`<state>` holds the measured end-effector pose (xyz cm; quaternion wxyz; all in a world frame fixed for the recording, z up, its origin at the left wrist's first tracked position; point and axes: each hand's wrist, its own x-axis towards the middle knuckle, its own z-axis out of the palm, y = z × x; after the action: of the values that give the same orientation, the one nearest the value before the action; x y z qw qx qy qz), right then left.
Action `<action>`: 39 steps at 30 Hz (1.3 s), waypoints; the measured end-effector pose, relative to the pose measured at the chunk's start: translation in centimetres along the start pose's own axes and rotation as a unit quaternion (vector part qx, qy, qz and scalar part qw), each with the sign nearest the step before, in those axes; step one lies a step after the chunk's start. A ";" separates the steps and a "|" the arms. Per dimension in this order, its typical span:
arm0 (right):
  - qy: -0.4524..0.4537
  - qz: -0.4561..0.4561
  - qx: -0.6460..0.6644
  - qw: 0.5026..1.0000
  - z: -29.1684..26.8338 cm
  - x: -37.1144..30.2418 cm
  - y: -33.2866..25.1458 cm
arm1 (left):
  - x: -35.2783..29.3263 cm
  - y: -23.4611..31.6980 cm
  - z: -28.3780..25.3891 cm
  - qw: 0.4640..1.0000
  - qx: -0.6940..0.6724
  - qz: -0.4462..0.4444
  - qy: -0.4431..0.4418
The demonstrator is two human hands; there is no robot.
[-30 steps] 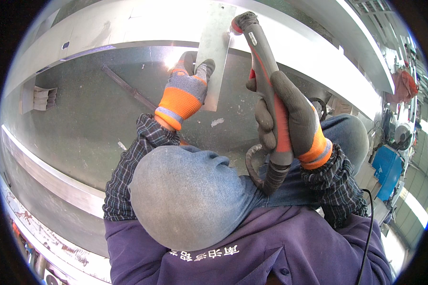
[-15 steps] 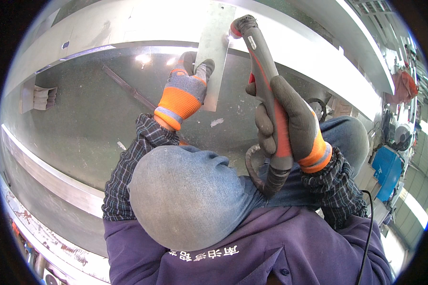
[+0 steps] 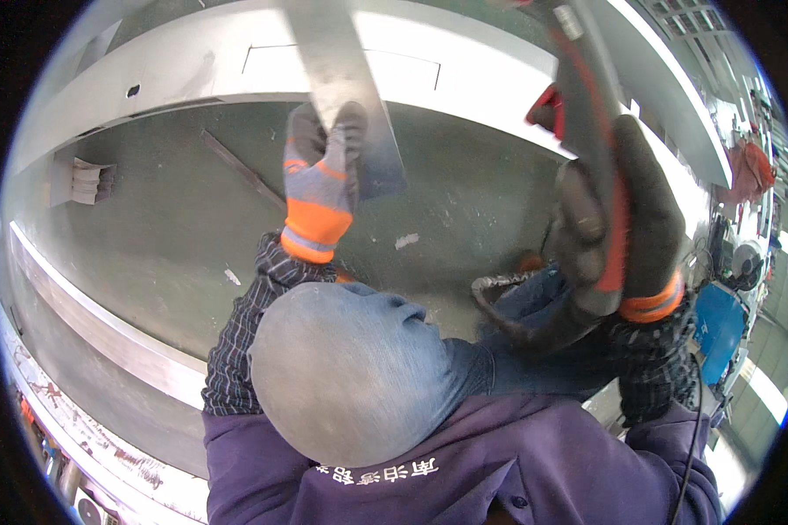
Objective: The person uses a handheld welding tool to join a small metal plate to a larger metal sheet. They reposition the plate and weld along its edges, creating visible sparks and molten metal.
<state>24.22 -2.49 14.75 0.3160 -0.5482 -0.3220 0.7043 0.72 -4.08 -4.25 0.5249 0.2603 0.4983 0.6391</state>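
Left hand: fingers pinch plate toward its near end, probably steadying it | Right hand: fingers wrap torch, right of plate, probably for firm control

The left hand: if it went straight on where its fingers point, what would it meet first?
The left hand, holding the metal plate, would probably meet the white beam; depth is unclear.

The torch and long metal beam mark a workshop.
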 end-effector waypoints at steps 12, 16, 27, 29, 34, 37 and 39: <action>-0.220 -0.379 -0.409 0.800 -11.0 14.0 -8.9 | 1.4 1.1 -1.0 0.968 0.014 -0.245 -0.042; -0.259 -0.326 -0.392 0.821 -10.2 16.3 -8.0 | 2.1 1.3 0.4 0.957 0.026 -0.289 -0.025; -0.311 -0.062 -0.235 0.919 -2.2 15.5 -6.1 | 2.8 -0.9 -1.6 0.967 -0.100 -0.228 0.054; -0.310 -0.047 -0.249 0.916 -1.9 15.0 -6.5 | 3.0 -1.3 -1.8 0.965 -0.133 -0.221 0.052; -0.326 -0.063 -0.237 0.913 -2.8 15.7 -5.8 | 2.7 -4.4 -5.2 0.966 0.244 0.010 -0.091; -0.374 -0.040 -0.198 0.905 -3.7 16.6 -5.5 | 2.9 -4.9 -5.8 0.949 0.291 0.041 -0.111; -0.406 -0.015 -0.184 0.895 -3.9 17.3 -5.7 | 2.8 -4.6 -5.2 0.967 0.234 0.012 -0.101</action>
<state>25.12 15.10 8.76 0.0620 -0.2579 -0.5541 0.7891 -2.73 -3.56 -10.94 0.4887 0.4453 0.5754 0.4815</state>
